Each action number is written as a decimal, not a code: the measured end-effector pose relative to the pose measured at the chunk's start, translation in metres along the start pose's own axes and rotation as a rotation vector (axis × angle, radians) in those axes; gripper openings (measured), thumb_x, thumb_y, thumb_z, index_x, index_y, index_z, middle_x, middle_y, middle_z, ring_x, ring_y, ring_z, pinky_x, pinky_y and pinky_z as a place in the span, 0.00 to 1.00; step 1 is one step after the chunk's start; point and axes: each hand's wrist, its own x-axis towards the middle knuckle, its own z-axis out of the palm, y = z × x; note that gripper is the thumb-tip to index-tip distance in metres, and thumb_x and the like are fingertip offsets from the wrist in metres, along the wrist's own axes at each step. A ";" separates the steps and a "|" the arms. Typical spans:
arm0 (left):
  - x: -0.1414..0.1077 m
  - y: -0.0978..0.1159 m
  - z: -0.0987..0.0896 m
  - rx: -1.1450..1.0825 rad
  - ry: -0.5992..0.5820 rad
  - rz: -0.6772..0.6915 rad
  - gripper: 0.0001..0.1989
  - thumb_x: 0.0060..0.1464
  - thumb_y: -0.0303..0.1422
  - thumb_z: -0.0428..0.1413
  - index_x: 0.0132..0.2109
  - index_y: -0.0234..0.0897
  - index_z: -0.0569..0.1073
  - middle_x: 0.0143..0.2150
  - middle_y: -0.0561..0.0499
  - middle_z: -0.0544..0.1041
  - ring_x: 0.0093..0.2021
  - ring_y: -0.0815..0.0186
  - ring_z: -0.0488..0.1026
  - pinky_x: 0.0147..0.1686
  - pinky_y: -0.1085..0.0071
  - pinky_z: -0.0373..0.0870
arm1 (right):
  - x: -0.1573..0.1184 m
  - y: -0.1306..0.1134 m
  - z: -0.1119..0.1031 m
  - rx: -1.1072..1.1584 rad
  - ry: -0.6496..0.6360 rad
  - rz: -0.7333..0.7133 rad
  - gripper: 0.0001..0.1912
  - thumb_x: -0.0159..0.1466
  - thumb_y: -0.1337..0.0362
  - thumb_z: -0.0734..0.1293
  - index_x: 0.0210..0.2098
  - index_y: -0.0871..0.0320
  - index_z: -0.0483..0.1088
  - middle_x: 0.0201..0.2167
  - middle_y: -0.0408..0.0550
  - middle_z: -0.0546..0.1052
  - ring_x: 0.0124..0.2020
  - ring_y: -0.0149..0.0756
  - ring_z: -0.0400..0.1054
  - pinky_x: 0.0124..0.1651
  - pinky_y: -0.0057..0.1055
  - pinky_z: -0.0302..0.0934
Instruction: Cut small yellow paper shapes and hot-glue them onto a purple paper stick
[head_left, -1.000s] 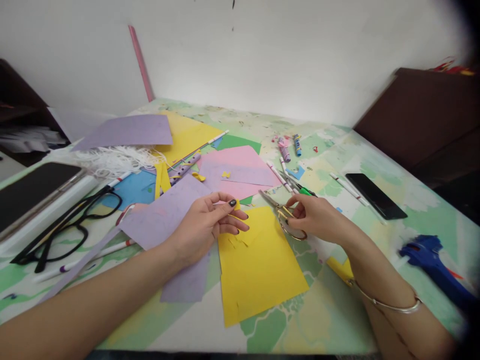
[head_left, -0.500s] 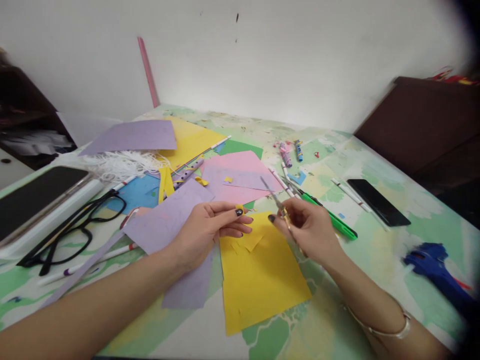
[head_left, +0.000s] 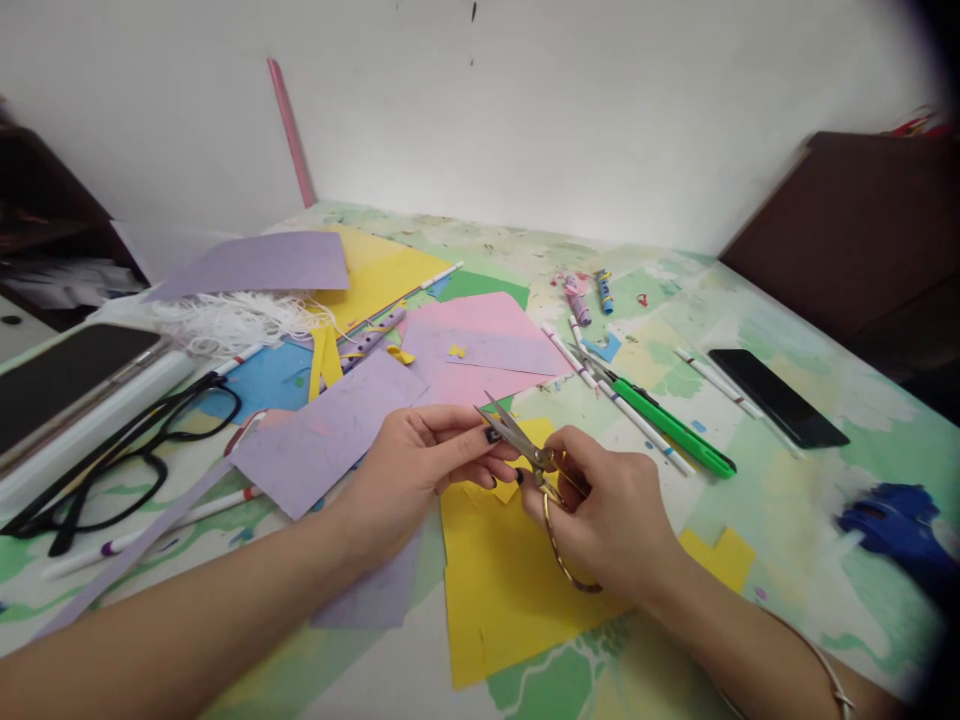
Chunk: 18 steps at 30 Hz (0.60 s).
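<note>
My right hand [head_left: 611, 510] grips gold-handled scissors [head_left: 534, 450], fingers through the loops. Their blades are parted and reach the fingertips of my left hand [head_left: 431, 455]. My left thumb and forefinger are pinched on a small yellow paper piece, which the fingers and blades now mostly hide. Beneath both hands lies a yellow paper sheet [head_left: 517, 600] with cut scraps near its upper edge. Left of it are pieces of purple paper [head_left: 322, 430]. A tiny yellow bow-shaped cutout [head_left: 457, 351] rests on a purple strip over pink paper [head_left: 480, 312].
A green utility knife [head_left: 671, 425] and white sticks lie to the right, near a black phone [head_left: 776, 397] and a blue glue gun [head_left: 900, 520]. Black glasses [head_left: 142, 450], white string [head_left: 232, 325] and a dark tablet-like device [head_left: 67, 375] lie left. Small paper rolls [head_left: 604, 291] stand farther back.
My right hand has moved left, bringing the scissors to my left fingertips, and the blades have opened. A yellow scrap beside my right wrist has come into sight. The view has shifted slightly.
</note>
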 end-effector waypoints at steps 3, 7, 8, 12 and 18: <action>-0.001 -0.001 -0.001 -0.012 0.003 -0.017 0.05 0.53 0.31 0.61 0.34 0.36 0.81 0.31 0.48 0.81 0.30 0.69 0.77 0.32 0.76 0.72 | 0.000 0.002 0.001 -0.039 0.027 -0.022 0.06 0.54 0.63 0.64 0.26 0.55 0.61 0.12 0.34 0.61 0.13 0.26 0.53 0.19 0.25 0.46; 0.000 -0.002 -0.002 -0.042 -0.004 -0.030 0.05 0.53 0.31 0.61 0.35 0.36 0.82 0.34 0.47 0.82 0.30 0.69 0.77 0.32 0.76 0.73 | 0.000 0.003 0.001 -0.089 0.055 -0.059 0.05 0.55 0.62 0.64 0.26 0.56 0.63 0.11 0.34 0.61 0.13 0.26 0.54 0.19 0.25 0.46; 0.000 -0.002 -0.002 -0.041 -0.006 -0.029 0.05 0.53 0.31 0.61 0.34 0.36 0.82 0.33 0.48 0.81 0.30 0.70 0.77 0.31 0.77 0.72 | -0.001 0.004 0.001 -0.100 0.064 -0.070 0.06 0.55 0.62 0.64 0.26 0.56 0.63 0.11 0.34 0.61 0.13 0.26 0.54 0.19 0.24 0.46; 0.000 -0.002 -0.003 -0.035 -0.022 -0.006 0.05 0.53 0.29 0.60 0.32 0.36 0.81 0.31 0.50 0.80 0.30 0.72 0.76 0.32 0.78 0.71 | 0.000 0.004 0.001 -0.116 0.077 -0.095 0.08 0.55 0.63 0.64 0.23 0.56 0.61 0.11 0.34 0.59 0.13 0.25 0.52 0.19 0.24 0.46; -0.002 -0.002 -0.001 -0.046 -0.033 -0.002 0.05 0.54 0.29 0.60 0.34 0.36 0.82 0.31 0.49 0.81 0.30 0.70 0.76 0.33 0.77 0.73 | 0.000 0.004 0.001 -0.091 0.074 -0.088 0.10 0.55 0.62 0.64 0.21 0.55 0.60 0.11 0.34 0.58 0.13 0.25 0.50 0.18 0.23 0.46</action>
